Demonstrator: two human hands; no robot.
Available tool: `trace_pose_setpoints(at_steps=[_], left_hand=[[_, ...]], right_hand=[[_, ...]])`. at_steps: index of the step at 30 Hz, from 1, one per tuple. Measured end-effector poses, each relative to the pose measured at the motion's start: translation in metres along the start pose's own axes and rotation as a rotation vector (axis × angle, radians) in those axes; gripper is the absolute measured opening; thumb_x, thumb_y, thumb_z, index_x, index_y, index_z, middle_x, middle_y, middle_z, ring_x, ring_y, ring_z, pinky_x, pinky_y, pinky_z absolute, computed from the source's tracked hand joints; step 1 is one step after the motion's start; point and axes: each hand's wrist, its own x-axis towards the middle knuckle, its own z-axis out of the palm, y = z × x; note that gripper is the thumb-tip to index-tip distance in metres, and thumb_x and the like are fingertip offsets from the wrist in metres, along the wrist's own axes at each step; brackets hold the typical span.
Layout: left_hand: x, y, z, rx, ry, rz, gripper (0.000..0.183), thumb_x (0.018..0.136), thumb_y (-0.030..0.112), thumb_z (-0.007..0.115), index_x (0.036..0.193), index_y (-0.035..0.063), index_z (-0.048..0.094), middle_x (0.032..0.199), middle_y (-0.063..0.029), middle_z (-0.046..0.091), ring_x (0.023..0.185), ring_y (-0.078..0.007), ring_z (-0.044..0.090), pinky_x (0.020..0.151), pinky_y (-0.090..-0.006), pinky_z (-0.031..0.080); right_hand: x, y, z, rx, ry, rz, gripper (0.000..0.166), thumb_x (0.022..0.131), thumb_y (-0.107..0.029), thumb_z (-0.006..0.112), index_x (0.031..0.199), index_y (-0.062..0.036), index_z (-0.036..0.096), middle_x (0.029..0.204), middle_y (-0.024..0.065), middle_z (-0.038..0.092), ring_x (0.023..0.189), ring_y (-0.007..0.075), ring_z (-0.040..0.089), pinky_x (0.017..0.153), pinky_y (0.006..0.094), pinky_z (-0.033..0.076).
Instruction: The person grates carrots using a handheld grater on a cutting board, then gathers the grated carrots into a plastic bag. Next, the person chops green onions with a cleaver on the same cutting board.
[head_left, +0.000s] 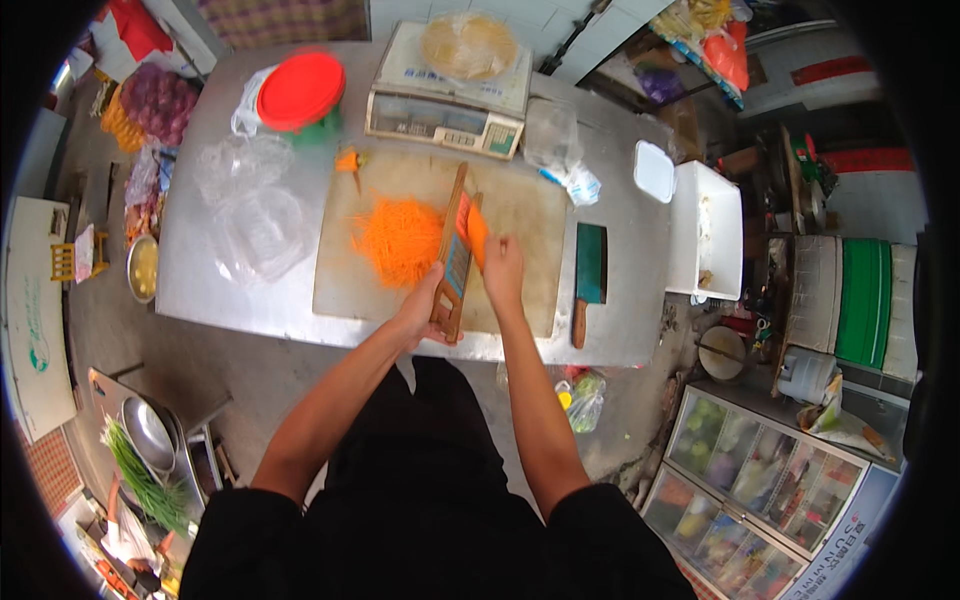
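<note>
My left hand (421, 309) grips the lower end of a wooden-framed grater (455, 255), which leans on edge over a pale cutting board (517, 184). In my right hand (503, 271) is a peeled carrot (478, 229), pressed against the grater's right face. A pile of shredded carrot (399, 241) lies on the board just left of the grater. Near the board's upper left corner sits a carrot end (347, 160). To the right of the board, a cleaver (591, 259) with a wooden handle rests on the metal table.
The steel table (225, 307) also bears a weighing scale (448, 112), a red-lidded tub (301, 90), crumpled clear plastic bags (259, 225) and a white lid (654, 171). A white foam box (709, 232) stands at the right edge. Another person (131, 536) is at lower left.
</note>
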Motion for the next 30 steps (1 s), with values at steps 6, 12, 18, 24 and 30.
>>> trace_pose_setpoints(at_steps=[6, 12, 18, 24, 30], left_hand=[[0.022, 0.007, -0.005, -0.056, 0.018, 0.053, 0.081, 0.095, 0.077, 0.026, 0.126, 0.0051, 0.047, 0.080, -0.0238, 0.065, 0.068, -0.0367, 0.069, 0.063, -0.0495, 0.059], [0.010, 0.003, -0.003, -0.036, -0.023, 0.047, 0.078, 0.097, 0.075, 0.025, 0.117, 0.0035, 0.048, 0.078, -0.0215, 0.065, 0.067, -0.0343, 0.069, 0.062, -0.0488, 0.059], [0.010, 0.011, 0.004, -0.030, -0.006, 0.033, 0.077, 0.097, 0.074, 0.025, 0.122, 0.0038, 0.045, 0.076, -0.0205, 0.063, 0.068, -0.0361, 0.069, 0.062, -0.0482, 0.059], [0.013, 0.007, -0.004, -0.040, 0.011, 0.071, 0.081, 0.097, 0.073, 0.028, 0.126, 0.0006, 0.049, 0.082, -0.0250, 0.065, 0.071, -0.0378, 0.071, 0.064, -0.0504, 0.061], [0.016, 0.006, 0.012, 0.060, -0.015, 0.043, 0.077, 0.098, 0.073, 0.027, 0.120, 0.0014, 0.047, 0.085, -0.0244, 0.066, 0.072, -0.0357, 0.071, 0.064, -0.0472, 0.061]], right_hand=[[-0.081, -0.012, -0.007, -0.016, -0.057, -0.011, 0.032, 0.100, -0.029, 0.056, 0.091, 0.0017, 0.052, 0.075, 0.0242, 0.063, 0.070, 0.0402, 0.064, 0.063, 0.0458, 0.047], [-0.011, 0.008, 0.004, -0.030, 0.003, -0.003, 0.033, 0.099, -0.029, 0.055, 0.088, 0.0028, 0.053, 0.073, 0.0227, 0.060, 0.066, 0.0388, 0.060, 0.063, 0.0459, 0.047], [-0.044, -0.001, -0.003, -0.060, -0.044, -0.046, 0.033, 0.100, -0.028, 0.054, 0.089, 0.0039, 0.054, 0.074, 0.0235, 0.063, 0.070, 0.0383, 0.065, 0.064, 0.0453, 0.048], [-0.030, -0.016, -0.011, -0.078, -0.072, 0.015, 0.036, 0.101, -0.030, 0.053, 0.090, 0.0037, 0.054, 0.076, 0.0248, 0.064, 0.073, 0.0390, 0.066, 0.065, 0.0466, 0.048], [-0.028, 0.016, 0.001, -0.093, 0.007, -0.061, 0.038, 0.100, -0.033, 0.054, 0.085, 0.0013, 0.052, 0.071, 0.0228, 0.062, 0.062, 0.0338, 0.063, 0.062, 0.0485, 0.046]])
